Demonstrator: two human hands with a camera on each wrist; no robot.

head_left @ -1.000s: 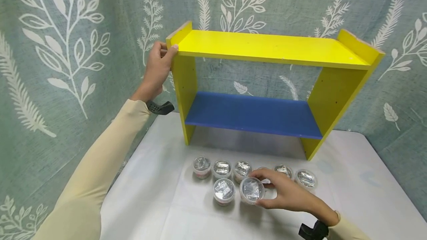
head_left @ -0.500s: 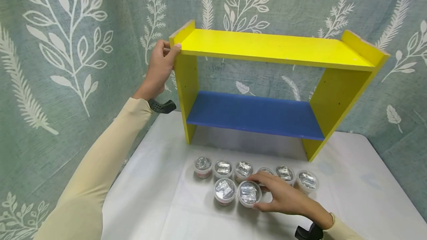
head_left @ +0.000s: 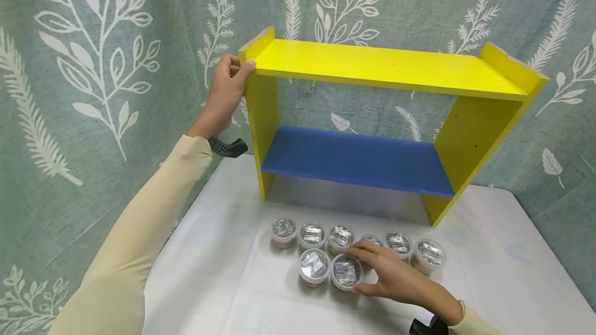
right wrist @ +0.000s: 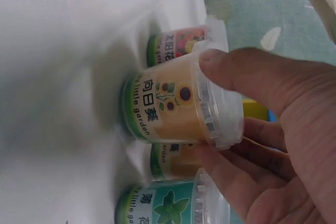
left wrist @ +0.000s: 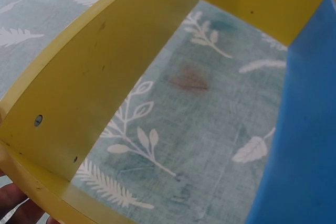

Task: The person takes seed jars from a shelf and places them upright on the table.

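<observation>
My left hand [head_left: 221, 94] grips the top left corner of a small yellow shelf unit [head_left: 363, 63], thumb on the front edge. Part of that hand's fingers [left wrist: 23, 208] shows at the corner of the left wrist view. My right hand [head_left: 398, 275] holds a plastic cup [head_left: 345, 273] by its clear lid, between thumb and fingers. On the table, this cup stands right beside another lidded cup [head_left: 314, 267]. In the right wrist view the held cup [right wrist: 163, 100] is orange with a sunflower label and a green base band. Silvery packets show under the lids.
A row of several similar cups runs behind, from a cup [head_left: 283, 231] on the left to one [head_left: 428, 256] on the right. The blue lower shelf [head_left: 356, 159] spans the unit. White cloth covers the table [head_left: 200, 273]; a leaf-patterned green curtain [head_left: 177, 25] hangs behind.
My right hand has brought the held cup down and slightly left, upright beside the other front cup. The left hand keeps its grip on the shelf unit; the view has shifted slightly.
</observation>
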